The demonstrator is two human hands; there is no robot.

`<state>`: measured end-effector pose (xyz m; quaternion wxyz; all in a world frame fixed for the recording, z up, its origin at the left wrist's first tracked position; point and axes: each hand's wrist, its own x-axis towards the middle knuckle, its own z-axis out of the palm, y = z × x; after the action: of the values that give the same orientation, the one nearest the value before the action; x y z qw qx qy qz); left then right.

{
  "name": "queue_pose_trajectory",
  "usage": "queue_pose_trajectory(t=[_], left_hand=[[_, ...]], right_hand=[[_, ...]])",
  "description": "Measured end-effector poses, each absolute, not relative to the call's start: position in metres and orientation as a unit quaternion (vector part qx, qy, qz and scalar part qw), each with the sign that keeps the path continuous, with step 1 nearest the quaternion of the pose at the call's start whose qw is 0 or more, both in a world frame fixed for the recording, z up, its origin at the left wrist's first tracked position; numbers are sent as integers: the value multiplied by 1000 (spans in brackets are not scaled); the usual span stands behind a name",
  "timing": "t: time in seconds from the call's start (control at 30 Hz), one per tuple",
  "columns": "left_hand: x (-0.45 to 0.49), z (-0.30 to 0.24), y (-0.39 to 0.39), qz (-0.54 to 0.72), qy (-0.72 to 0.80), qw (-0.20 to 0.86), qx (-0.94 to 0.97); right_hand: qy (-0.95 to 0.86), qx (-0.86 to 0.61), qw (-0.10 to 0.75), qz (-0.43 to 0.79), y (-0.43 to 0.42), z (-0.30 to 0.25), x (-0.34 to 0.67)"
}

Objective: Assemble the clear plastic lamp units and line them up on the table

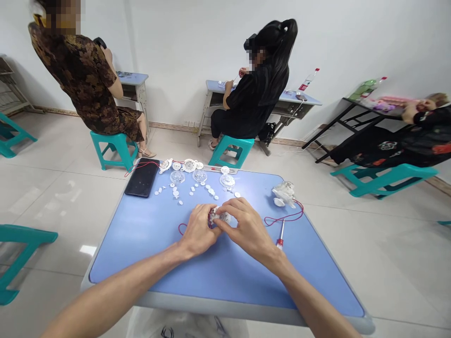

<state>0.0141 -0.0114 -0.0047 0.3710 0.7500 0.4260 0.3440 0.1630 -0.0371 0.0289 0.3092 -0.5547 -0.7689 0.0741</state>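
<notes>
Over the middle of the blue table (148, 253), my left hand (200, 230) is closed around a small round white plastic part (222, 217) with red cord at its side. My right hand (246, 227) meets it from the other side, thumb and forefinger pinching at the part's upper face. Fingers cover much of it, so its inner details are hard to make out. A loop of red cord (182, 228) sticks out left of my left hand. Beyond my hands lie clear domed discs (199, 175), white round housings (189, 165) and several small white pieces (211, 191).
A black phone (143, 178) lies at the table's back left. On the right are a screwdriver (281, 234) and a bundle of white parts (283, 193) with red cord. Green stools (234, 149) and seated people are beyond. A clear plastic bag (186, 324) shows below the near edge.
</notes>
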Motion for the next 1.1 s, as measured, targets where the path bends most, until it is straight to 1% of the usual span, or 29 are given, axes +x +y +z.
queue_pose_trajectory(t=[0.3,0.7,0.8,0.93,1.1], left_hand=[[13,-1,-10,352,428,384,739],[11,-1,-9,333,479,397,709],[10,-4,-12,335,487,405,697],[10,-6,-15,332,499,407,689],[10,-4,-16,333,501,413,683]], right_hand=[[-707,-553,395,198,-34,31,167],[-611,-570,431,341,-17,25,184],[-612,-573,429,335,-12,20,188],[-620,-593,437,270,-3,7,193],[-650,-577,460,181,11,-6,202]])
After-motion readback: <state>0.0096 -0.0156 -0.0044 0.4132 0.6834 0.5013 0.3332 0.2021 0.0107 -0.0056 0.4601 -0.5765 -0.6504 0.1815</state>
